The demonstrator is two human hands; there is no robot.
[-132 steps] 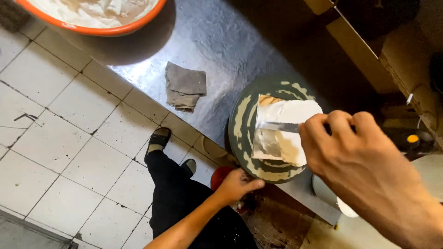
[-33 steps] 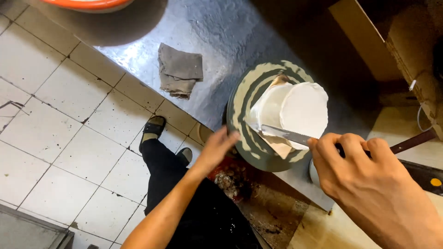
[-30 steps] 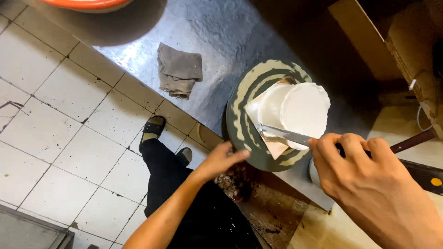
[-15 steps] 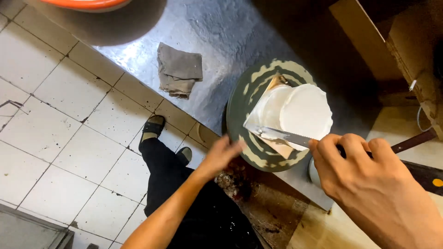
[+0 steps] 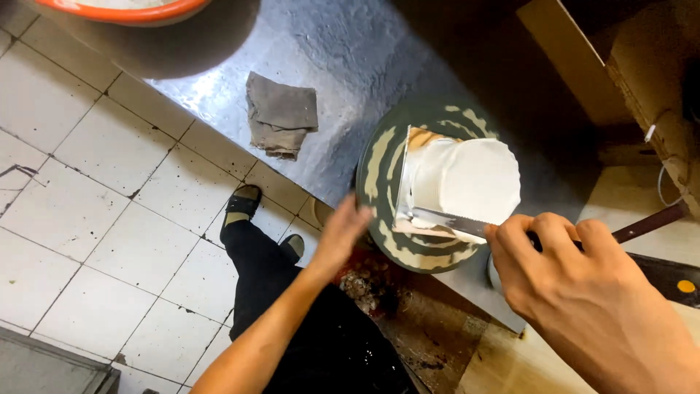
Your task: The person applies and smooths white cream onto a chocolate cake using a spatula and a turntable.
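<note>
1. The step in hand looks like smoothing the white icing on the side of a cake (image 5: 467, 182), which stands on a round green turntable (image 5: 379, 175) at the near edge of the metal counter (image 5: 328, 58).
2. The right hand (image 5: 583, 292) has its fingers curled closed around the handle of a long knife (image 5: 445, 219), whose blade lies flat against the near side of the cake.
3. The left hand (image 5: 343, 233) is at the turntable's near rim, fingers spread and slightly blurred (so I cannot tell whether they are pressing the rim or only brushing it); it grips nothing.
4. To my eye the next move calls for a steady blade held in place while the left hand turns the turntable, so the icing evens out without the knife digging in. A bare brown patch at the cake's far left corner suggests the coat is not finished.
5. Edges: the turntable hangs close to the counter's near edge, with the tiled floor (image 5: 87, 219) below, so there is little room toward the person.
6. Open room lies to the left and back on the counter, where only a folded grey cloth (image 5: 281, 120) sits, and an orange-rimmed basin (image 5: 131, 11) at the far left corner.
7. To the right a brown box (image 5: 642, 66) crowds the counter, well clear of the blade.
</note>
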